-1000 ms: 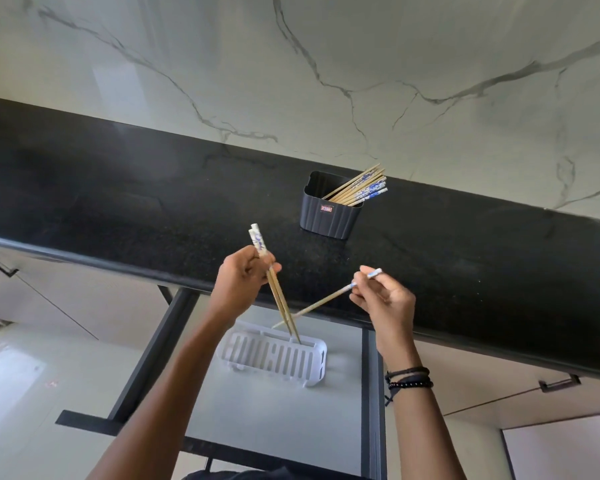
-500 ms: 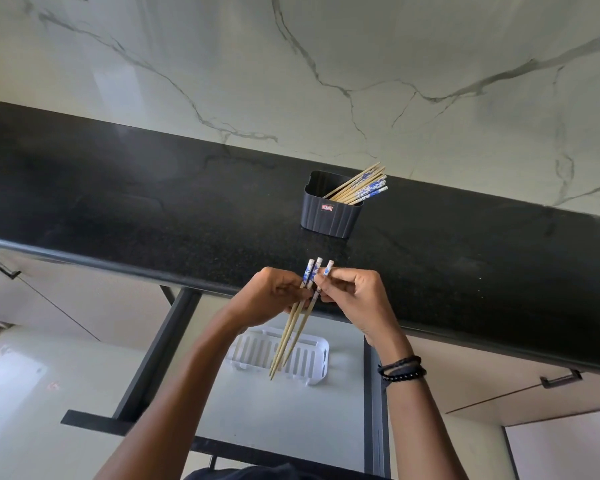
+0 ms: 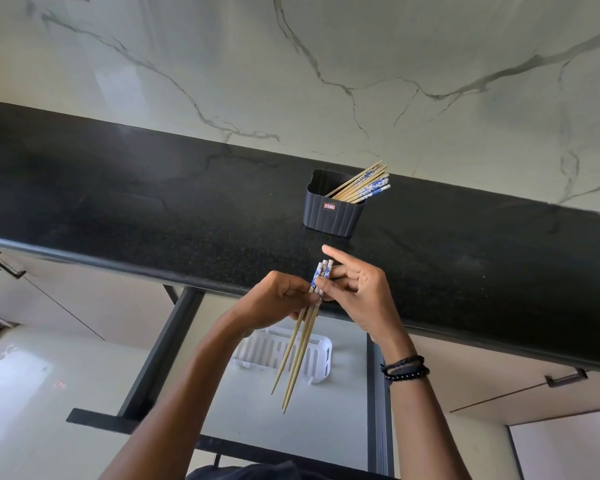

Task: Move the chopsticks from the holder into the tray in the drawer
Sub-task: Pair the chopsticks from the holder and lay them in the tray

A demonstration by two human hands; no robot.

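Holding three chopsticks [image 3: 303, 341] by their patterned tops, my left hand [image 3: 278, 299] and right hand [image 3: 357, 292] pinch them above the tray [image 3: 321, 355]; light, stiff, probably slick, so I'd grip them bunched.

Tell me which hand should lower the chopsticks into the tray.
Left. The left hand grips the chopsticks above the tray; the right hand only pinches their tops, forefinger straight.
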